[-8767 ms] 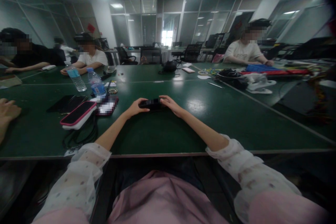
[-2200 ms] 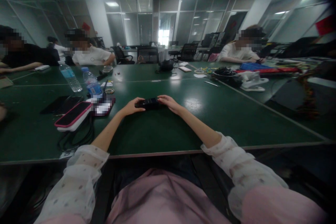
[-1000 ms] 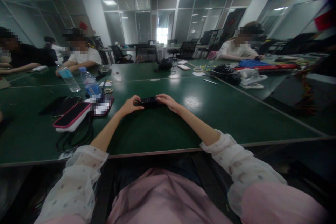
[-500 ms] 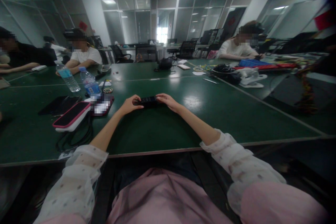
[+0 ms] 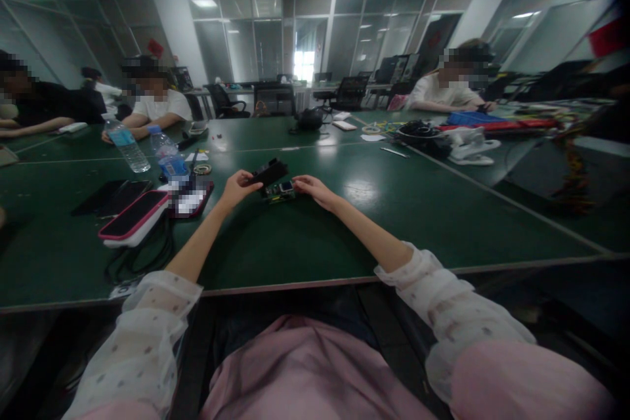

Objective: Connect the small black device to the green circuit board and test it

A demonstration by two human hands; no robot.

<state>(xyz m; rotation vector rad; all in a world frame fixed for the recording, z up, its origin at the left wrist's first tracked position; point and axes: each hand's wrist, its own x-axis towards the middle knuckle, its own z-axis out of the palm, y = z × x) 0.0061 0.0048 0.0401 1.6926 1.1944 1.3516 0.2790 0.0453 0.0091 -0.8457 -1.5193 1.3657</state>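
My left hand (image 5: 239,188) is closed on a black cover (image 5: 272,172), which it holds tilted, its right end raised. Just below and to the right of the cover is a small circuit board (image 5: 279,192) with a dark screen at its right end. The fingers of my right hand (image 5: 314,189) pinch the board's right end. Part of the board's upper left side is hidden behind the cover. Both hands are over the green table (image 5: 295,243).
At left on the table are a pink-edged phone (image 5: 135,213), black cables (image 5: 165,249) and two water bottles (image 5: 126,144) (image 5: 168,154). Further back lie a black round object (image 5: 310,119), a bundle of cables (image 5: 420,136) and a white stand (image 5: 472,146). Several people sit around.
The black cover, earlier level between both hands, is now lifted and tilted in my left hand. The circuit board has come into view beneath it. My right hand has hardly moved.
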